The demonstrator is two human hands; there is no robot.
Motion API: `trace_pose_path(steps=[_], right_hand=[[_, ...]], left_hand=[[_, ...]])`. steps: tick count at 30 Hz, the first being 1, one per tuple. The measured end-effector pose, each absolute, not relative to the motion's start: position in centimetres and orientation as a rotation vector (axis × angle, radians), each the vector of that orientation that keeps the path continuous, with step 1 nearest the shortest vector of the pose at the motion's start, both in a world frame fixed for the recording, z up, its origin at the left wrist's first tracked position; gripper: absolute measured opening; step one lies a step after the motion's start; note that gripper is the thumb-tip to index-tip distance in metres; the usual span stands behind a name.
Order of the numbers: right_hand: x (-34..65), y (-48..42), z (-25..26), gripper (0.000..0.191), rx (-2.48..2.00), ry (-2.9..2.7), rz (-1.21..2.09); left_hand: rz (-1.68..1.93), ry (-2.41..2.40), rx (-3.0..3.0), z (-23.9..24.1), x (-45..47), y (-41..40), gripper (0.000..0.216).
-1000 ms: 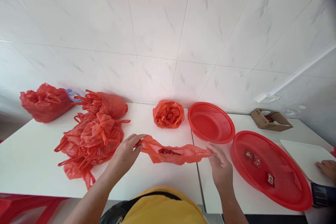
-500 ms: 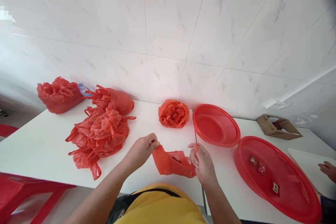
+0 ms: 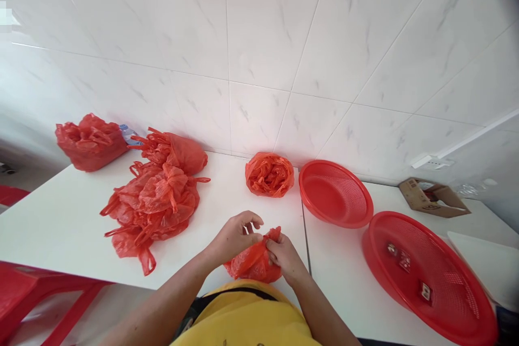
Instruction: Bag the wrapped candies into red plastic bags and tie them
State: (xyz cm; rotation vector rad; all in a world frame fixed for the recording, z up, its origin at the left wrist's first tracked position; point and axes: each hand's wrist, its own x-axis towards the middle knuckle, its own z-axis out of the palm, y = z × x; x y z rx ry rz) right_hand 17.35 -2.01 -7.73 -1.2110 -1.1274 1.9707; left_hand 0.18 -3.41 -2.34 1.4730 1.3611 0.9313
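A red plastic bag (image 3: pixel 251 266) sits at the near edge of the white tabletop (image 3: pixel 221 189), just in front of the person's yellow top (image 3: pixel 247 316), its neck gathered upward and its lower part bulging. The right hand (image 3: pixel 287 259) grips the gathered neck, thumb and fingers closed on the plastic. The left hand (image 3: pixel 239 235) is at the other side of the neck, fingers curved and forefinger parted from the thumb; whether the thumb tip pinches any plastic, I cannot tell. Beyond the hands, near the wall (image 3: pixel 259 38), sits a crumpled red bundle (image 3: pixel 270 175). To the left lies a heap of red bags (image 3: pixel 156 205), with handle loops sticking out, and farther along stand a bulky red bag (image 3: pixel 91 146) and a clear bottle (image 3: pixel 128 134) just beside it. On the right, past the seam in the tabletop, a small red basket (image 3: pixel 330 192) is next to a large red basket (image 3: pixel 454 284) holding a few small packets (image 3: pixel 405 261). Behind these are an open cardboard box (image 3: pixel 424 204) and a white board (image 3: pixel 486 259). A red stool (image 3: pixel 44 286) shows below the table's left side.
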Motion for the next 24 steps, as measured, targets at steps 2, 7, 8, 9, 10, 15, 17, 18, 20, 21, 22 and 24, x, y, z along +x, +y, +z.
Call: trace_pose_path(steps=[2,7,8,9,10,15,17,18,20,21,22,24], right_hand=[[17.3,-1.9,-7.8,0.023,-1.173,-1.083,2.026],[16.8,-2.2,-8.1,0.014,-1.127,-1.060,2.099],[16.8,-2.3,-8.3,0.015,-1.112,-1.068,2.107],[16.8,-2.4,-8.5,0.017,-1.096,-1.077,2.109],[16.9,-2.4,-8.7,0.020,-1.082,-1.085,2.100],[18.1,-2.4,-9.2,0.034,-1.036,-1.091,2.012],[18.8,-2.4,-9.2,0.051,-0.985,-1.090,2.037],[19.2,-2.5,-9.2,0.058,-0.974,-1.101,2.049],[19.7,-2.5,-9.3,0.066,-1.016,-1.177,2.032],[19.9,-2.5,-9.4,0.063,-1.051,-1.248,2.007],[20.0,-2.4,-9.6,0.057,-1.076,-1.326,1.975],[19.9,-2.2,-10.2,0.047,-1.079,-1.470,1.901]], left_hand=[[0.828,1.276,1.593,-3.1,0.6,-3.6,0.026],[0.694,1.350,1.717,-4.8,1.8,-3.8,0.021],[0.684,1.373,1.713,-5.1,1.8,-3.7,0.019],[0.670,1.390,1.713,-5.3,1.8,-3.6,0.017],[0.653,1.406,1.716,-5.4,1.6,-3.4,0.014],[0.700,1.513,1.694,-6.3,0.9,-3.1,0.007],[0.779,1.515,1.612,-6.9,0.9,-3.2,0.008],[0.793,1.504,1.551,-7.2,1.0,-3.2,0.008],[0.750,1.478,1.424,-7.8,1.1,-3.3,0.008],[0.713,1.470,1.373,-8.1,1.1,-3.3,0.008],[0.682,1.467,1.338,-8.3,1.2,-3.4,0.008],[0.662,1.477,1.305,-8.4,1.3,-3.5,0.008]])
